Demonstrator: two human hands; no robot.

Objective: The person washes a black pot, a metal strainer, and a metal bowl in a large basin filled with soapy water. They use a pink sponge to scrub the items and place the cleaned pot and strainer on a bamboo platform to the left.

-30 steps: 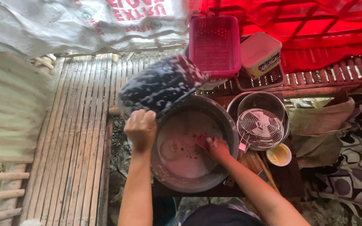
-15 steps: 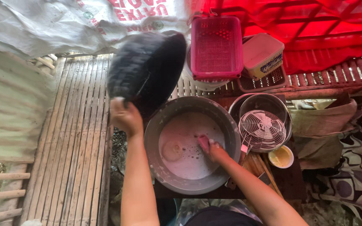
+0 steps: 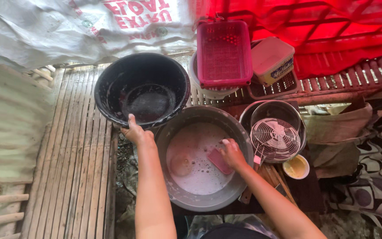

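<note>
Two hands are busy: my left hand (image 3: 134,131) clamps the near rim of the black pot (image 3: 142,90), held open side up over the slats (image 3: 67,168) beside the basin (image 3: 204,163); my right hand (image 3: 231,152) presses a pink sponge (image 3: 219,160) into its soapy water. I judge wet fingers could let the pot slip, knocking the strainer (image 3: 275,137).

Landmark: pink mesh basket (image 3: 224,53).

- Printed white plastic sack sheet (image 3: 89,26): hangs left of the basket along the top edge; crumpled, red lettering, small green round mark.
- Rectangular tub package (image 3: 272,59): just right of the basket, touching it; pink lid, yellow-cream labelled side, tilted.
</note>
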